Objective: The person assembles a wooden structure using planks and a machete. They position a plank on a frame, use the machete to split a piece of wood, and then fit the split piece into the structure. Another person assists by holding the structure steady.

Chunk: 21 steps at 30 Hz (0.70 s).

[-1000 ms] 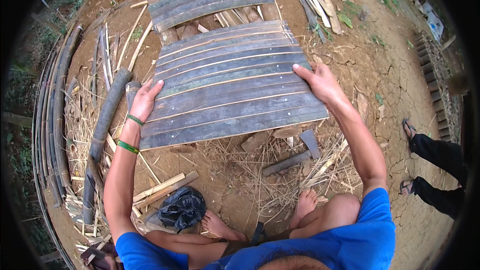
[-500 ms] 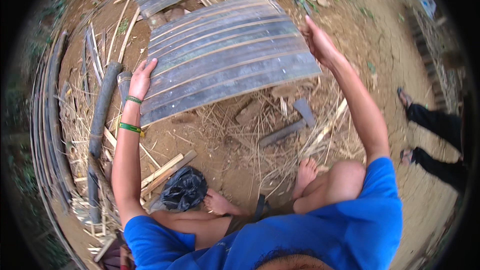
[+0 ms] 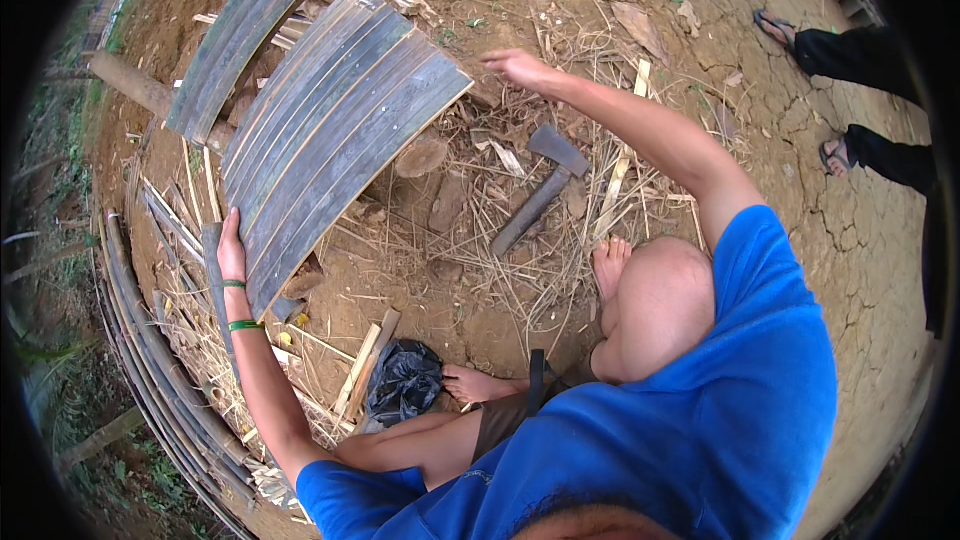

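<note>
Dark split-bamboo slats lie side by side across wood supports in front of me. My left hand rests along their near left ends, fingers stretched out and together. My right hand is open in the air just past their far right ends, apart from them. Another, narrower group of slats lies beyond at the upper left. A hatchet with a wide metal head lies on the ground between the slats and my right knee.
A black plastic bag sits by my left foot, next to pale wood strips. Long bamboo poles lie at the left. Shavings and dry strips litter the ground. Another person's legs in dark trousers stand at the right.
My view has turned right, so the slats appear tilted and farther left. My right hand has moved away from the slats' right ends; my left hand stays at their left ends.
</note>
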Motion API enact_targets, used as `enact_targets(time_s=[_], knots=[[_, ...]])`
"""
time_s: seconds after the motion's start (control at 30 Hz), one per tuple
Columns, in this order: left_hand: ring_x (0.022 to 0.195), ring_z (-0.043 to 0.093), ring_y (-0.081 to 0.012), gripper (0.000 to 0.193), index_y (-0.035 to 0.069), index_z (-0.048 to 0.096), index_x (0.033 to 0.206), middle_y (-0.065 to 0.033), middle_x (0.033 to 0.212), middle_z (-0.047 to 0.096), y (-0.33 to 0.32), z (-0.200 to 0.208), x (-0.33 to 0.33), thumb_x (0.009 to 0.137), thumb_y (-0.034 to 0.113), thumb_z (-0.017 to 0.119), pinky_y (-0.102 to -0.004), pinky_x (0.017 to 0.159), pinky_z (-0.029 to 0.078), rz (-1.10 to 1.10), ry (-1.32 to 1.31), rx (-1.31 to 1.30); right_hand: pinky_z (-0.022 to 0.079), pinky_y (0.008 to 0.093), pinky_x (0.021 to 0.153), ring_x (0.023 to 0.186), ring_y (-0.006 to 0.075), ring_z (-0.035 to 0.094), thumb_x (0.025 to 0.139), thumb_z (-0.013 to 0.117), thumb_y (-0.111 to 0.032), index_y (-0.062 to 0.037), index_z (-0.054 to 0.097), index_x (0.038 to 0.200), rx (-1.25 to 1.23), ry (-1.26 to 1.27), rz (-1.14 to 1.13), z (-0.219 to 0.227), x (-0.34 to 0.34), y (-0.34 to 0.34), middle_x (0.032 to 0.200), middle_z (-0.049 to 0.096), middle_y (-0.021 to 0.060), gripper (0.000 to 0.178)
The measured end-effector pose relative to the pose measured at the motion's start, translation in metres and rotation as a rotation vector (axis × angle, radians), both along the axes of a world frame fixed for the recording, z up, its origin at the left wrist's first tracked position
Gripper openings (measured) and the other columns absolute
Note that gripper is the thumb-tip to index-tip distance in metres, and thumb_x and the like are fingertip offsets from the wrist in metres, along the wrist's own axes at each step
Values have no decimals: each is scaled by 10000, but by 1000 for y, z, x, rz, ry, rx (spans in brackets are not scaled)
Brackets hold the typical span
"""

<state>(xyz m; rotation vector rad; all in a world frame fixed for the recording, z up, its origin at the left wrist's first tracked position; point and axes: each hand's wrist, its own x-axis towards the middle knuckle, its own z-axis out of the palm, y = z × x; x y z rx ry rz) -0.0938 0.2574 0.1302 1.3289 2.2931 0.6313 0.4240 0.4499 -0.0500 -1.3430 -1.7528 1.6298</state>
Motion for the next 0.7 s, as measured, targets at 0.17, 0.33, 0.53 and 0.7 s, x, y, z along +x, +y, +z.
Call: enact_targets(time_s=[0.17, 0.33, 0.53, 0.7], knots=[[1361, 402, -221, 582, 3, 470, 1391, -141, 1432, 484, 15, -1, 28, 985, 420, 443, -283, 1132, 245, 16, -33, -26, 369, 401, 1069, 1336, 337, 421, 917, 513, -245, -39, 480, 1368, -75, -8, -208, -47, 2, 10, 1445, 434, 205, 497], [1331, 436, -224, 553, 21, 523, 1357, -144, 1407, 511, 10, 3, 14, 974, 416, 474, -283, 1118, 264, 2, -31, 25, 370, 417, 1052, 1258, 376, 493, 880, 588, -340, 38, 452, 1350, -68, -143, -86, -51, -45, -20, 1332, 527, 262, 618], [1243, 509, -209, 622, -57, 538, 1308, -161, 1323, 574, 15, 3, 23, 935, 440, 572, -283, 1065, 329, 57, -93, 84, 388, 386, 1035, 1240, 324, 519, 883, 588, -361, -50, 467, 1388, -14, -16, -104, -74, -38, -8, 1352, 543, 189, 606], [1199, 532, -189, 621, -78, 526, 1305, -150, 1305, 583, 11, 12, 60, 943, 426, 564, -266, 1041, 349, 80, -271, 140, 370, 364, 1054, 1296, 282, 467, 922, 532, -432, -41, 410, 1431, 68, -24, -132, -46, -45, -25, 1412, 497, 158, 654]])
